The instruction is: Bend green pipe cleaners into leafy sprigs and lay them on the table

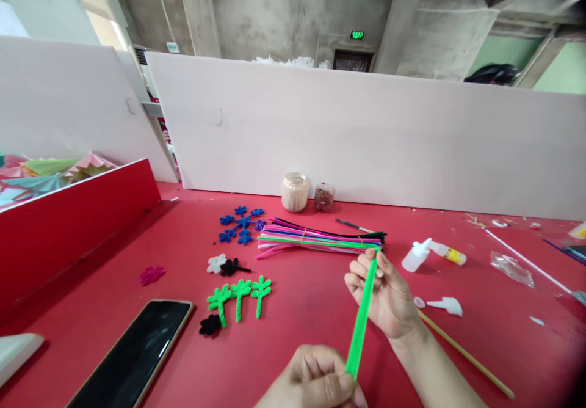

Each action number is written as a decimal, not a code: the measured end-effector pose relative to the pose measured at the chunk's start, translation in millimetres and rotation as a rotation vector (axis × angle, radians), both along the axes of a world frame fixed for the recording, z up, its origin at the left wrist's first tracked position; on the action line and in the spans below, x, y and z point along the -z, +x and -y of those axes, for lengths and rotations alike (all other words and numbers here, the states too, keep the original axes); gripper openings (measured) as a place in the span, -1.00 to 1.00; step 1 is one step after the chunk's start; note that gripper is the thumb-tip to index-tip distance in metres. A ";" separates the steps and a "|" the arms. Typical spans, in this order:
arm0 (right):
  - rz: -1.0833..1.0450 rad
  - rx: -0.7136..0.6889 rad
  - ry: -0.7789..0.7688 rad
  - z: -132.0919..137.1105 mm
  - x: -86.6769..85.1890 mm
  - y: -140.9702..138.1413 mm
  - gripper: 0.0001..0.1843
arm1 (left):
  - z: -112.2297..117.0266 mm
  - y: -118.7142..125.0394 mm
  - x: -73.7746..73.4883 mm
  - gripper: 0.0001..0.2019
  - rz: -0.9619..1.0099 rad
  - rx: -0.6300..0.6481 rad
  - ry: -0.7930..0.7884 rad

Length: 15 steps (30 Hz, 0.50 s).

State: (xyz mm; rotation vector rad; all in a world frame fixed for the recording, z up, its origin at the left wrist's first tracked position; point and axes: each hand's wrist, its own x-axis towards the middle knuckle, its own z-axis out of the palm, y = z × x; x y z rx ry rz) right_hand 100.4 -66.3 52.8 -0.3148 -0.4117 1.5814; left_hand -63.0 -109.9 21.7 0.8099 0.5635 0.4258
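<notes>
Both bare hands have hold of a green strip (363, 319), which slants over the near part of the red table (302, 335). The left hand (315, 378) pinches its lower end, thumb pressed down on it and fingers curled beneath. The right hand (388, 298) closes thumb and fingertips on the upper end, its other fingers bent behind the strip. The strip runs straight between the two grips, and its top end overlaps the right end of a banded bundle of pipe cleaners (315, 237) in pink, black, white, green and other colours

To the left of the hands lie three green stemmed pieces (260, 295) in a row, with a black flower (210, 325) at the foot of the leftmost. Above them a white flower (217, 264) sits against a black stemmed piece (228, 267), and a blue snowflake shape (243, 223) lies farther back. A phone (132, 359) lies near the front left. To the right of the right hand are a white squeeze bottle (415, 256), a nozzle cap (447, 305) and a wooden stick (467, 354) partly behind the forearm
</notes>
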 end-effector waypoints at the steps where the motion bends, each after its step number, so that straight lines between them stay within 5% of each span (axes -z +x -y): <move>1: 0.000 0.005 0.000 -0.2 -0.3 0.2 -0.88 | 0.1 -0.1 0.9 -0.68 -0.003 -0.004 -0.003; 15: 0.147 0.110 -0.054 -1.3 -5.0 2.5 -0.88 | 0.8 3.2 1.1 -0.67 0.000 -0.043 0.013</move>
